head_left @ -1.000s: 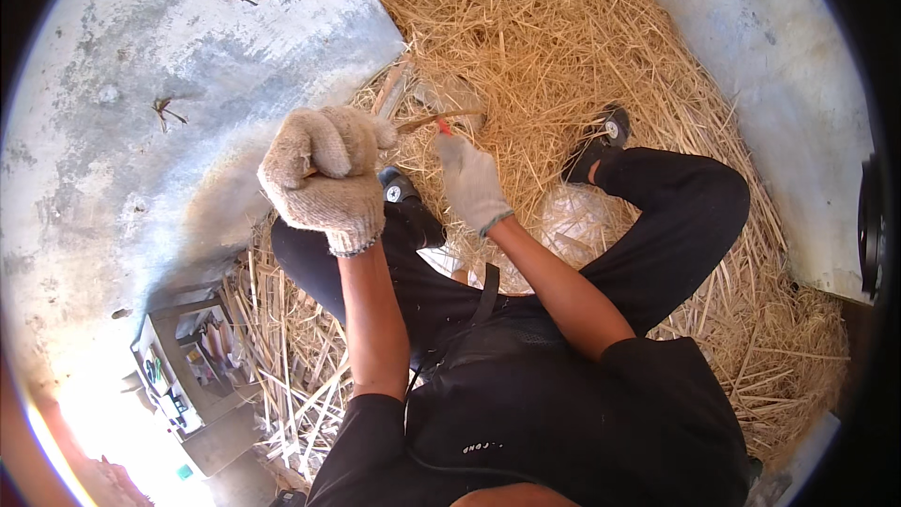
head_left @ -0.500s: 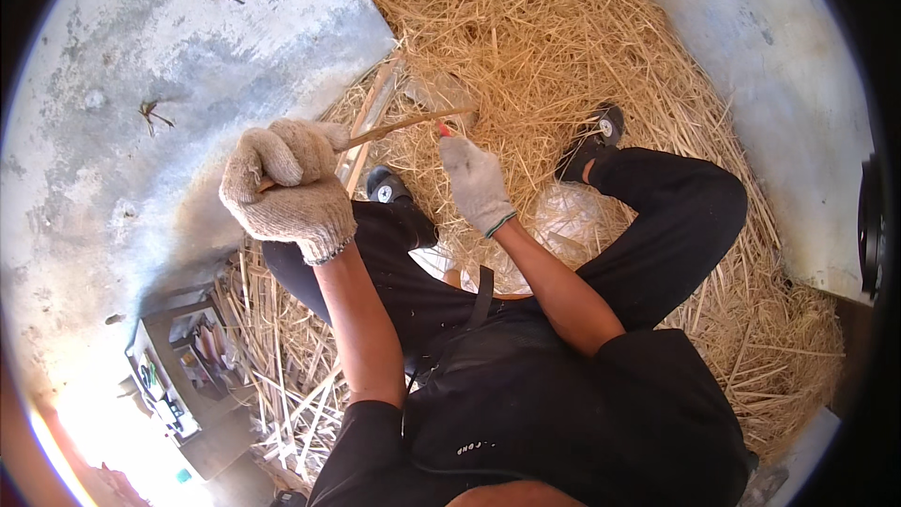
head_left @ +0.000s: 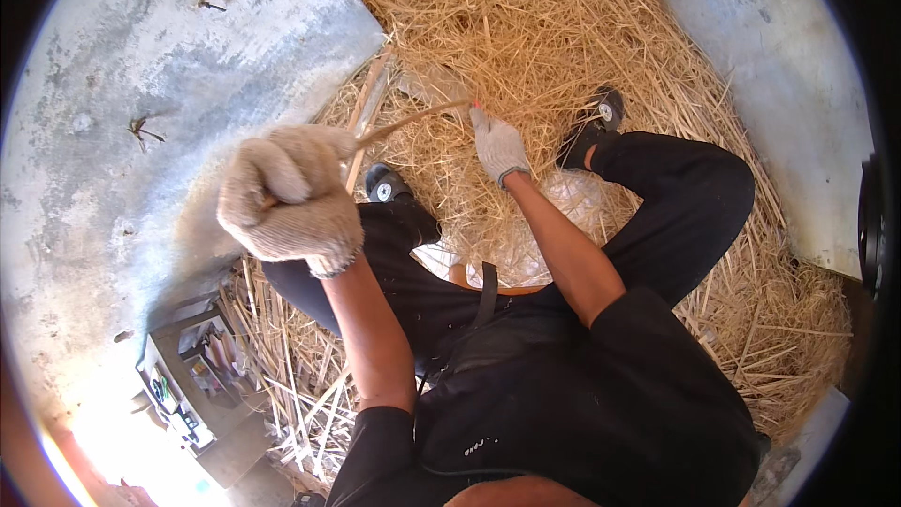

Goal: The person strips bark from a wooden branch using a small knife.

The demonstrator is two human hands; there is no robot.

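Note:
My left hand point(head_left: 289, 195), in a beige knitted glove, is raised and closed in a fist around one end of a thin brown strip point(head_left: 413, 118), which looks like split cane or straw. The strip bows away to the right and reaches the fingertips of my right hand point(head_left: 502, 146). That hand wears a paler glove, its fingers drawn together at the strip's far end. A small red spot point(head_left: 476, 105) shows at those fingertips; what it is I cannot make out.
Loose straw point(head_left: 526, 28) covers the floor around my bent legs and dark shoes point(head_left: 385, 185). A pale, stained wall or slab point(head_left: 188, 66) stands on the left, another point(head_left: 760, 84) on the right. An open box-like shelf point(head_left: 192, 366) with small items sits at the lower left.
My right hand has moved outward and to the right, from partway along the strip to its far end. The strip now bends more. My left fist stays nearly in place.

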